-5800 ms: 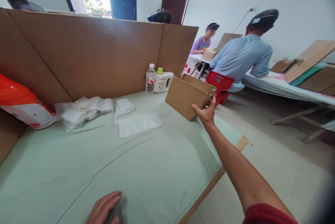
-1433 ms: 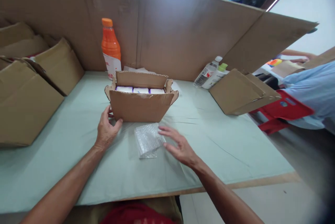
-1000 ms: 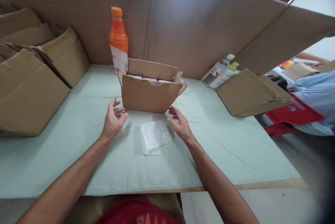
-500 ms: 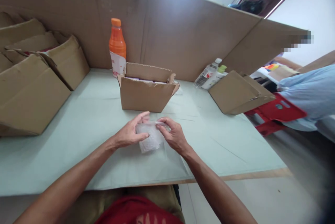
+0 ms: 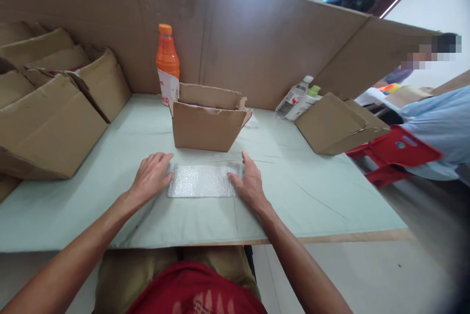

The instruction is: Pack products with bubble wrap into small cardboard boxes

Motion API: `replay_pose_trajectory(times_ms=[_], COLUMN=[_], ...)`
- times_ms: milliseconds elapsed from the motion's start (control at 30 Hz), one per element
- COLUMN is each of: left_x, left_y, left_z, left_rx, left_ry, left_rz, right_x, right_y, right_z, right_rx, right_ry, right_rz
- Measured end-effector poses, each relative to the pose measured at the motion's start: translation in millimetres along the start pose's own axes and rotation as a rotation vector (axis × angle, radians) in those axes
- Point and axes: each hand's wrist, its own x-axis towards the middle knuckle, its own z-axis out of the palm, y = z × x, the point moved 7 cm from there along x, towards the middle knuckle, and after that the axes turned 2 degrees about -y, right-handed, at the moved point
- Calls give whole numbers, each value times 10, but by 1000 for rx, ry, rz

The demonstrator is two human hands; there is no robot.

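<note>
A flat rectangle of clear bubble wrap (image 5: 201,181) lies on the table just in front of me, its long side running left to right. My left hand (image 5: 153,173) is at its left end, fingers stretched forward and thumb by the edge. On the other end, my right hand (image 5: 251,182) has its thumb over the wrap's right edge and its fingers extended, apart from the thumb. Beyond the wrap stands an open cardboard box (image 5: 205,125) with its flaps up; its contents are mostly hidden by the front wall.
An orange bottle (image 5: 168,64) stands behind the box. Several cardboard boxes (image 5: 47,128) fill the left side. At the right are a clear bottle (image 5: 293,98), a green-capped bottle (image 5: 305,104) and a tilted carton (image 5: 326,125). A person in light blue (image 5: 436,123) sits on a red chair (image 5: 406,150).
The bubble wrap, bunched between my hands before, now lies spread flat. My left hand has moved left, and my right hand slightly right, so they are farther apart.
</note>
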Motion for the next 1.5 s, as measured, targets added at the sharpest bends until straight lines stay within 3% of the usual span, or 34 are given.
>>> replay_pose_trajectory(times_ms=[67,133,200,300,400,533,600,667,767,833,967,1100,1200,1300,1400,1500], left_x=[-75,-160,-215,-223,-229,-243,-155,27,364,597,822,642,413,184,-25,-186], left_y=[75,261,440,509,414,296,245,155,34,-15,-27,-59,-165,-199,-79,86], left_z=[25,89,238,501,593,514,354,133,-126,-102,167,271,214,172,269,364], left_rx=[40,78,97,94,83,-101,-223,-280,-366,-528,-725,-686,-504,-150,64,75], left_ry=[84,140,93,-58,-88,-108,-25,158,456,495,358,320,297,183,53,34], left_rz=[52,170,278,305,288,288,235,100,-116,-212,-278,-258,-302,-294,-188,-124], right_x=[-33,-71,-126,-231,-275,-216,-135,20,397,653,924,891,723,438,117,-95], right_y=[-21,-226,-535,-829,-590,208,424,440,274,144,34,125,212,217,66,-63], right_z=[58,172,391,691,616,1,-265,-340,-142,70,326,268,205,182,240,257], right_rx=[-88,-124,-147,-182,-214,-233,-187,-91,112,253,412,406,345,99,-96,-63], right_ry=[-13,-93,-257,-486,-507,-259,-128,-73,-97,-140,-191,-172,-213,-255,-301,-294], right_rz=[-60,-175,-327,-498,-463,-195,-119,-88,-39,-8,27,38,66,45,-90,-116])
